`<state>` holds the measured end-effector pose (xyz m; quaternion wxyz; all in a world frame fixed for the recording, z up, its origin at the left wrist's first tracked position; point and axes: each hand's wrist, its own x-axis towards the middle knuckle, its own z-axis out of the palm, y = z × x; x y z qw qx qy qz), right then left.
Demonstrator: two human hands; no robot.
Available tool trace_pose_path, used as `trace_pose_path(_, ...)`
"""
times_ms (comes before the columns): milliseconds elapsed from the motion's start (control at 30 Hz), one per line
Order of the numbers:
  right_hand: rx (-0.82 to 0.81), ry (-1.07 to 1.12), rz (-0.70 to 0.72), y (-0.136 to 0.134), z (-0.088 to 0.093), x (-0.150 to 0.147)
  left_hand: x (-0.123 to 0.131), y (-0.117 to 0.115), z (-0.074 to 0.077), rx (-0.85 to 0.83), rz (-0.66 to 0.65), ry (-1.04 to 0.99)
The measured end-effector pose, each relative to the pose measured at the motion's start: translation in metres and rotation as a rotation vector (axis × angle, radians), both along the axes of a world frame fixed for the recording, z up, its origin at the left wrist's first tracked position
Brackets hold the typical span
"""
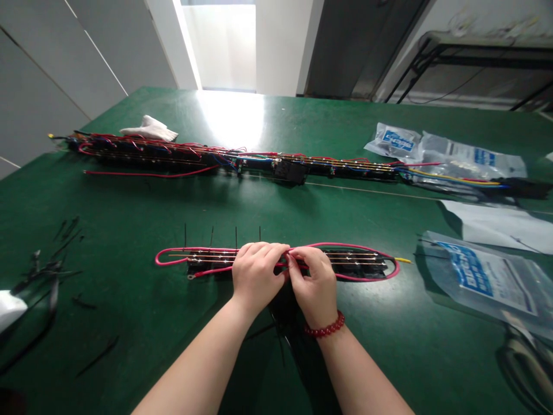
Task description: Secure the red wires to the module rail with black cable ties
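Note:
Across the near part of the green table lies a short black strip (358, 264) with brass-coloured rods along it. A red cable (371, 279) loops round both its ends; a ring terminal (190, 277) tips one end. Several thin black cable ties (236, 237) stick up on the left part. My left hand (257, 271) is closed over the strip's middle, fingers bent across it. Right beside it, my right hand (314, 282), with a red bead bracelet, pinches at the strip by the red cable. What lies between those fingertips is hidden. A yellow-tipped lead (404, 260) pokes out at the right.
Farther back stretches a long wired assembly (173, 153) with a white glove (151, 128) behind it. Plastic bags (484, 276), white paper (501, 225) and scissors (525, 357) lie at the right. Loose black ties (98, 354) are scattered on the left.

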<state>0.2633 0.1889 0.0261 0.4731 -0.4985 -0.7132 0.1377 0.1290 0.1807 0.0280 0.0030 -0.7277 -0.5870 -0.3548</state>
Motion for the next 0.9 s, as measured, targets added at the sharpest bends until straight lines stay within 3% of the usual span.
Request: trace_pose_path(900, 0.020, -0.064, -0.010, 0.0005, 0.0065, -0.0024, 0.0007, 0.0001, 0.0002, 0.008, 0.007, 0.002)
